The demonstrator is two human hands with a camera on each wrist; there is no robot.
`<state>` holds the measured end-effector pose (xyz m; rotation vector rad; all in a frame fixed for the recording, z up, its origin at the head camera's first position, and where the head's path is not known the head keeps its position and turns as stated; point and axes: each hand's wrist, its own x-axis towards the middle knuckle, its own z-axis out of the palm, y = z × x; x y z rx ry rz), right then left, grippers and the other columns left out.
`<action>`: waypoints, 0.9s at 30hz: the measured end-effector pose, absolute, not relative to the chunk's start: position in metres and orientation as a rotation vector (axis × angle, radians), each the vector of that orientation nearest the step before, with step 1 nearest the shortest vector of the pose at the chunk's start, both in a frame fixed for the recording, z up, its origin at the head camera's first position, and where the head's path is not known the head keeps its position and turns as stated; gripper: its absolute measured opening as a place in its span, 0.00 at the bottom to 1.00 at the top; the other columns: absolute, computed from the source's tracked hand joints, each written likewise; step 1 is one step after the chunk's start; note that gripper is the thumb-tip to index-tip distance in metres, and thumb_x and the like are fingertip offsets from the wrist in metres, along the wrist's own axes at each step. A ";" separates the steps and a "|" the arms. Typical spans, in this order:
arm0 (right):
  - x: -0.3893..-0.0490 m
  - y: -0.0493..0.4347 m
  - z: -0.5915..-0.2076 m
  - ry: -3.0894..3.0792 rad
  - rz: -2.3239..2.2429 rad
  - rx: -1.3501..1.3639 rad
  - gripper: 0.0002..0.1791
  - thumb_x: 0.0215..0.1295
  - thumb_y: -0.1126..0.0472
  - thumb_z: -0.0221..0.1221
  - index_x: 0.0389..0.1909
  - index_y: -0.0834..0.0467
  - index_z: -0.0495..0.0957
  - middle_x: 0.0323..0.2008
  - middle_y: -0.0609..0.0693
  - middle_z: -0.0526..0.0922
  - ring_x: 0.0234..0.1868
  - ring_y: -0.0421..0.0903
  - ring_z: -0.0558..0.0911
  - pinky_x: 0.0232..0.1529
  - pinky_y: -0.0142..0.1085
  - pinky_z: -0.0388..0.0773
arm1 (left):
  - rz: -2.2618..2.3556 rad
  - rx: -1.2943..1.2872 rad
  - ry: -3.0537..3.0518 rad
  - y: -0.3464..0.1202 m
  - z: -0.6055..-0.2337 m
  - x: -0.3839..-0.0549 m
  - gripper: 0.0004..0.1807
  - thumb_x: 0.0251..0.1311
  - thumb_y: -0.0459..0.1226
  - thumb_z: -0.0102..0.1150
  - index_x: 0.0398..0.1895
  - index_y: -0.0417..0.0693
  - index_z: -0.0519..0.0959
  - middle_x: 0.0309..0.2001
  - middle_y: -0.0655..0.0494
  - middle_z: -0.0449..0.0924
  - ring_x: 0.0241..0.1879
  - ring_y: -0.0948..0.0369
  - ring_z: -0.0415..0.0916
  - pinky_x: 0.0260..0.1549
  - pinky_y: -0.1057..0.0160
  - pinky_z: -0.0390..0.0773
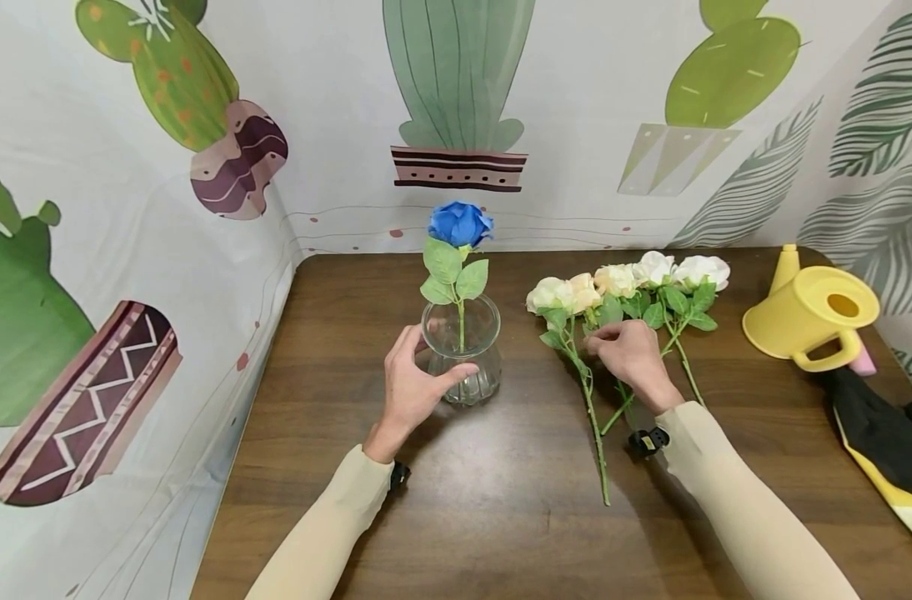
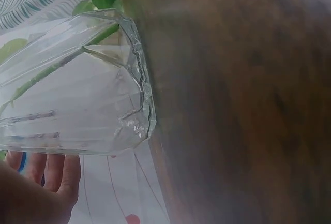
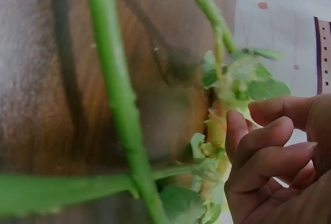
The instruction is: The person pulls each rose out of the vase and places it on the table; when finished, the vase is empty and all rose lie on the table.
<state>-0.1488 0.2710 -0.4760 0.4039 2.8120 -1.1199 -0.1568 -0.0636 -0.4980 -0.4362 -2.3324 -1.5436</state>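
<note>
A clear ribbed glass vase (image 1: 467,379) stands on the table with a blue rose (image 1: 461,225) upright in it. My left hand (image 1: 413,379) holds the vase from its left side, thumb across the front and fingers (image 2: 54,172) on the far side. Right of the vase lie several cream and white roses (image 1: 617,281), heads at the back and stems toward me. Over their leaves and stems is my right hand (image 1: 630,354), fingers bent and tips close together beside the leaves (image 3: 269,89). Whether they pinch a stem is unclear.
A yellow watering can (image 1: 809,317) stands at the back right of the wooden table (image 1: 501,533), with a pink item (image 1: 864,360) partly behind it. A black and yellow glove (image 1: 887,437) lies at the right edge. Behind hangs a cactus-print cloth (image 1: 336,100).
</note>
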 end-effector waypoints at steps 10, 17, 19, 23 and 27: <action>-0.145 0.256 -0.476 2.821 -1.151 0.295 0.13 0.74 0.55 0.65 0.44 0.57 0.94 0.46 0.59 0.94 0.37 0.47 0.82 0.36 0.33 0.74 | -1.586 -0.386 -2.326 -0.064 -0.500 -0.152 0.40 0.41 0.43 0.92 0.61 0.45 0.83 0.51 0.46 0.87 0.55 0.50 0.86 0.61 0.43 0.84; -0.146 0.246 -0.478 2.814 -1.204 0.252 0.12 0.74 0.60 0.64 0.45 0.59 0.94 0.46 0.60 0.95 0.34 0.43 0.80 0.35 0.32 0.73 | -1.605 -0.427 -2.302 -0.062 -0.499 -0.154 0.40 0.41 0.43 0.92 0.61 0.44 0.83 0.51 0.46 0.87 0.55 0.49 0.85 0.61 0.41 0.84; -0.147 0.244 -0.477 2.818 -1.207 0.253 0.11 0.73 0.61 0.64 0.44 0.60 0.94 0.46 0.60 0.95 0.34 0.42 0.81 0.34 0.31 0.73 | -1.619 -0.429 -2.308 -0.063 -0.500 -0.155 0.41 0.41 0.43 0.92 0.61 0.45 0.83 0.51 0.46 0.86 0.56 0.49 0.85 0.62 0.39 0.84; -0.147 0.240 -0.473 2.787 -1.249 0.277 0.12 0.73 0.61 0.64 0.46 0.60 0.93 0.46 0.60 0.95 0.34 0.40 0.81 0.33 0.30 0.74 | -1.636 -0.429 -2.319 -0.065 -0.501 -0.156 0.41 0.41 0.43 0.92 0.61 0.45 0.83 0.51 0.44 0.86 0.56 0.47 0.85 0.62 0.37 0.83; -0.144 0.234 -0.466 2.794 -1.334 0.281 0.12 0.75 0.60 0.65 0.50 0.62 0.92 0.42 0.58 0.95 0.31 0.35 0.83 0.31 0.28 0.77 | -1.635 -0.439 -2.319 -0.066 -0.501 -0.157 0.41 0.41 0.43 0.92 0.61 0.44 0.83 0.52 0.41 0.86 0.56 0.45 0.85 0.61 0.35 0.83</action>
